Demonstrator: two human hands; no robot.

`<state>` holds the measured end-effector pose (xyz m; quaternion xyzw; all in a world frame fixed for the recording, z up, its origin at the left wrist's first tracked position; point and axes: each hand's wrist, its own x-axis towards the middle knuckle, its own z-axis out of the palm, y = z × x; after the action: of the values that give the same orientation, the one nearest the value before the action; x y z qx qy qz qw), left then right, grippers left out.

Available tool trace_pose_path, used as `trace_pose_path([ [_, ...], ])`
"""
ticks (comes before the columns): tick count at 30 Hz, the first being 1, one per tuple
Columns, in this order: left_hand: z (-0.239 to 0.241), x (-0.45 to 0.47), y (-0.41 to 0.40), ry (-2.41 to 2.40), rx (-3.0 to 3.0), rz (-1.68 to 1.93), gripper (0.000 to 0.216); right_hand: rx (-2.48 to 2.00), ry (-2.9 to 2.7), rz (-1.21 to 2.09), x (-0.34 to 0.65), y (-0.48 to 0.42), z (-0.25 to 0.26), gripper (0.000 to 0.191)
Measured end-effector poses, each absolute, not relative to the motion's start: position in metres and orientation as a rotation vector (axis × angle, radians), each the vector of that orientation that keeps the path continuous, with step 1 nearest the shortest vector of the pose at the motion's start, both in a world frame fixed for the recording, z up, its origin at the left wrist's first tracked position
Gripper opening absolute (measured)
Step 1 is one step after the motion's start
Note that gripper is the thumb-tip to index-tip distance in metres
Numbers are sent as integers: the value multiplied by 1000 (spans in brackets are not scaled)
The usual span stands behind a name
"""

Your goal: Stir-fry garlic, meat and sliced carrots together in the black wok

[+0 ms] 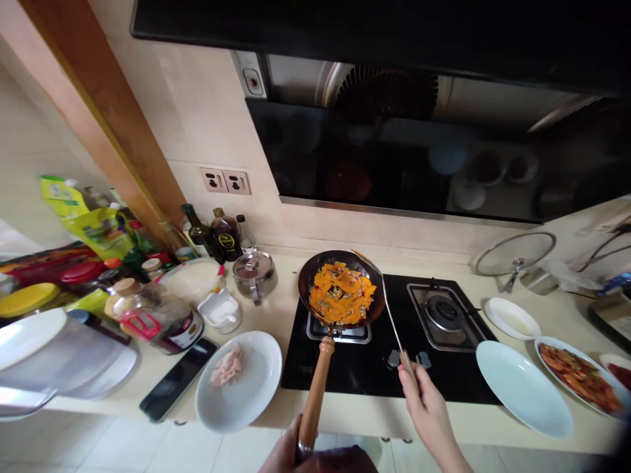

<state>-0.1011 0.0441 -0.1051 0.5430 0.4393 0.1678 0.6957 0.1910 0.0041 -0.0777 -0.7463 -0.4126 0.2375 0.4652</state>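
My left hand (293, 450) is closed around the wooden handle of a dark wok (304, 272), at the bottom of the view. The wok sits over the left burner. Inside it lie orange slices (342, 295), perhaps pumpkin or carrot, mixed with small brownish pieces. My right hand (424, 397) grips the wooden handle of a long metal spatula (392, 315). The thin shaft reaches up to the wok's right rim, where its far end rests or hovers; I cannot tell which. Left of the wok handle, a white plate (261, 387) carries pale raw meat slices (227, 366).
Right of the wok is a second burner (445, 312) on the black hob (335, 378). A pale oval plate (525, 391) and a plate of cooked food (579, 374) stand farther right. Bottles, jars and a phone (178, 380) crowd the left counter. The range hood (394, 164) hangs above.
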Motion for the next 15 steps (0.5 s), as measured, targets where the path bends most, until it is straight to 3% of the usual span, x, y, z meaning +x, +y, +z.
trace_pose_path([
  [8,-113,-95,49,965,1252,385,46,-1983,-1110,569,185,11,-111,39],
  [15,-114,-96,41,1048,1342,380,48,-1981,-1127,538,185,10,-112,44],
])
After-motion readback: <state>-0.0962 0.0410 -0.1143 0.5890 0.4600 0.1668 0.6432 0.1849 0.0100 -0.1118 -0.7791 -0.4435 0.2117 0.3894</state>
